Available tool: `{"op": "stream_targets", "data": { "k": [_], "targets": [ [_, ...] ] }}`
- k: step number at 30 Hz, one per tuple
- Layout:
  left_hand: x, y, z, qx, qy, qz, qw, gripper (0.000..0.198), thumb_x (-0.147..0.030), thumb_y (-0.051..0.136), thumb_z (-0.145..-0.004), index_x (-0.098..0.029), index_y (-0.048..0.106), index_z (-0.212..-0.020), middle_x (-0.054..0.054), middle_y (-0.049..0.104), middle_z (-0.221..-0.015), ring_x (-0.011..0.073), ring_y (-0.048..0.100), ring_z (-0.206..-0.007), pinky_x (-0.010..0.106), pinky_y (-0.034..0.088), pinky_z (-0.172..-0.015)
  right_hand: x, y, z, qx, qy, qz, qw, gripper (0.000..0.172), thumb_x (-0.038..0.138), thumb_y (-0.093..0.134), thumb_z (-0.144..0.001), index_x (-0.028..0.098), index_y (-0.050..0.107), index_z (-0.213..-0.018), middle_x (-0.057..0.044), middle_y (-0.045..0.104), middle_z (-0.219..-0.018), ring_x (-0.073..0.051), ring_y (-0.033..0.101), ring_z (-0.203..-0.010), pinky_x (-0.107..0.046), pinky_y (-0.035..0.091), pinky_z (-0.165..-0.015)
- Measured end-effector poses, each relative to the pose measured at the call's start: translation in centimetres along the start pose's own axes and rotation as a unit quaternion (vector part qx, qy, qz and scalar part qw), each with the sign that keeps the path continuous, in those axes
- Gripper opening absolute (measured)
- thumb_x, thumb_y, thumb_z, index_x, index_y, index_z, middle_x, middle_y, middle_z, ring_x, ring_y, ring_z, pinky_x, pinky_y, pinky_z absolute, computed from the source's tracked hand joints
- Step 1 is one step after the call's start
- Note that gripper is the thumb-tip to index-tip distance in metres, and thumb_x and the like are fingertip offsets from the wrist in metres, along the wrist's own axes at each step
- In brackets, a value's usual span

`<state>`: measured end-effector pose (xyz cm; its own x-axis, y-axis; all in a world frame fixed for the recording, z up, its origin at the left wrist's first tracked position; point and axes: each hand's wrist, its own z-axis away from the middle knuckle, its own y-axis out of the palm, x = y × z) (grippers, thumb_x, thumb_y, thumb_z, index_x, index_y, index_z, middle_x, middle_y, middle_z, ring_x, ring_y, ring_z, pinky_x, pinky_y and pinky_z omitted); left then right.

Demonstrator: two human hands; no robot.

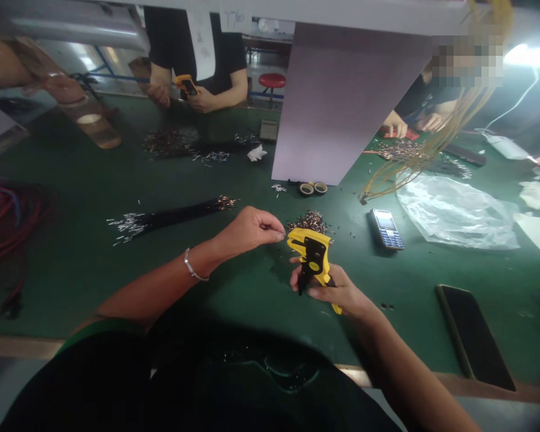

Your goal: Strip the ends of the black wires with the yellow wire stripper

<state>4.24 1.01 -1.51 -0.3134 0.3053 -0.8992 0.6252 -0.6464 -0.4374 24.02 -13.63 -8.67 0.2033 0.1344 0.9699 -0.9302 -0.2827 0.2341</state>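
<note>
In the head view, a yellow wire stripper (312, 264) is gripped in the right hand (337, 291) at lower centre, fingers wrapped round its handles. The left hand (252, 231) is held just beside it, fingertips pinched narrowly on something too fine to tell.

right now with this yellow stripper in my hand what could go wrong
The fingertips of your left hand are close to the head of the yellow wire stripper in your right hand, so a squeeze might nip them. The stripper is also right beside the loose pile of short wire pieces, and a careless knock could scatter them across the mat, perhaps towards the keypad phone.
</note>
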Motion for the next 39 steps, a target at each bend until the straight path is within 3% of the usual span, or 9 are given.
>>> {"op": "stream_targets", "data": {
  "k": [12,18,27,39],
  "targets": [
    [0.8,0.4,-0.2,0.026,0.007,0.02,0.999,0.012,-0.025,0.068,-0.069,-0.017,0.075,-0.075,0.003,0.071,-0.072,0.0111,0.057,-0.064,0.026,0.045,-0.062,0.3,-0.4,-0.1,0.014,0.024,0.007,1.0,0.047,0.027,0.075,-0.077,0.016,0.058,-0.12,-0.011,0.067,-0.104,-0.024,0.061,-0.095,-0.039,0.046,-0.087],
    [0.7,0.5,-0.1,0.029,0.006,0.023,0.999,0.014,-0.026,0.068,-0.07,-0.017,0.077,-0.077,0.004,0.072,-0.074,0.0111,0.058,-0.065,0.026,0.046,-0.063,1.1,-0.3,-0.2,0.011,0.037,0.046,0.998,0.036,0.033,0.073,-0.077,0.017,0.063,-0.107,-0.01,0.067,-0.102,-0.025,0.062,-0.093,-0.038,0.048,-0.082],
    [0.4,0.5,-0.1,0.03,0.036,0.008,0.999,0.012,-0.022,0.067,-0.07,-0.021,0.077,-0.075,0.003,0.073,-0.076,0.0106,0.059,-0.064,0.026,0.046,-0.064,0.9,-0.3,-0.2,0.013,0.019,0.082,0.996,0.03,0.034,0.07,-0.08,0.019,0.063,-0.105,-0.01,0.067,-0.104,-0.027,0.06,-0.099,-0.043,0.045,-0.088],
    [0.8,0.5,-0.3,0.028,0.045,0.009,0.999,0.011,-0.02,0.067,-0.07,-0.021,0.077,-0.076,0.002,0.073,-0.076,0.0112,0.06,-0.067,0.026,0.046,-0.066,0.6,-0.1,-0.4,0.004,0.015,0.062,0.998,0.03,0.035,0.071,-0.081,0.018,0.06,-0.102,-0.007,0.065,-0.09,-0.022,0.06,-0.083,-0.037,0.047,-0.077]
  ]
}}
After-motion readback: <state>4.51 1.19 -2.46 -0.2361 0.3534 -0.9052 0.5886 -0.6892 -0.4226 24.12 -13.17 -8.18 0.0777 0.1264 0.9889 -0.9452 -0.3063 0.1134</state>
